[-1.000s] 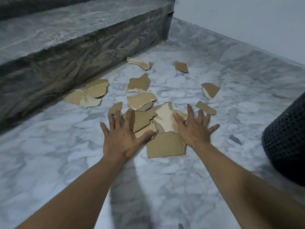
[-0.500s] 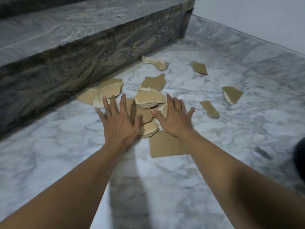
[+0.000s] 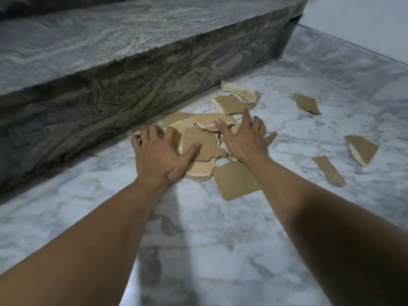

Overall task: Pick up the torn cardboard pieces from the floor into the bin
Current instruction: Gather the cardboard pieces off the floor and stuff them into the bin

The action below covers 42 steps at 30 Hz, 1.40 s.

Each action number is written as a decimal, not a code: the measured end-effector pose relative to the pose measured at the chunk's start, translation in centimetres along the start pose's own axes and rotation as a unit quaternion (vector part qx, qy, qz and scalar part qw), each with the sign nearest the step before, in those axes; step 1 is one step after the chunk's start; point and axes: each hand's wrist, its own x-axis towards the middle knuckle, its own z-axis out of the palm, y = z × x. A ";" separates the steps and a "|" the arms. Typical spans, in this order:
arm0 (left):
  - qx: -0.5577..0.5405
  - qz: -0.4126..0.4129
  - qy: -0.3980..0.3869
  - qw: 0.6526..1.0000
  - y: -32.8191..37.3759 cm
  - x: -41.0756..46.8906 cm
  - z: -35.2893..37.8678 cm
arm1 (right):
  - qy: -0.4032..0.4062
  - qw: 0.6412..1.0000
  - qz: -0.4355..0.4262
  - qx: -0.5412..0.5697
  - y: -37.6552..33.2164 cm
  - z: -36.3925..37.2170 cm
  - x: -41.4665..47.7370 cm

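Observation:
Several torn brown cardboard pieces lie on the marble floor [image 3: 220, 239]. Most overlap in a pile [image 3: 199, 141] at the foot of the step. My left hand [image 3: 159, 159] lies on the pile's left side, its fingers curled over the pieces there and its thumb stretched across the middle piece. My right hand [image 3: 245, 140] presses flat on the pile's right side with its fingers spread. A rectangular piece [image 3: 236, 183] lies just below the pile, between my wrists. The bin is out of view.
A dark veined stone step [image 3: 110, 96] rises right behind the pile on the left. Loose cardboard pieces lie apart to the right [image 3: 362, 149], [image 3: 329, 170] and farther back [image 3: 306, 103], [image 3: 239, 90]. A white wall [image 3: 364, 23] closes the far right corner.
Both hands came down onto the pile and moved farther over it. My left fingers curled over the left-hand pieces, which are now drawn against the pile. The view swung left and the bin left it.

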 end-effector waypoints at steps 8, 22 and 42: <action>0.014 0.003 -0.055 0.998 -0.3 1.9 0.6 | 0.041 0.990 -0.132 -0.018 -0.9 0.8 -0.9; 0.004 -0.080 -0.011 0.997 0.4 -2.3 -0.5 | -0.150 0.980 0.063 0.112 -3.8 -2.5 -3.4; -0.210 -0.071 -0.060 0.973 3.0 -12.5 -2.7 | -0.027 0.976 -0.003 0.216 -0.5 -1.9 -16.0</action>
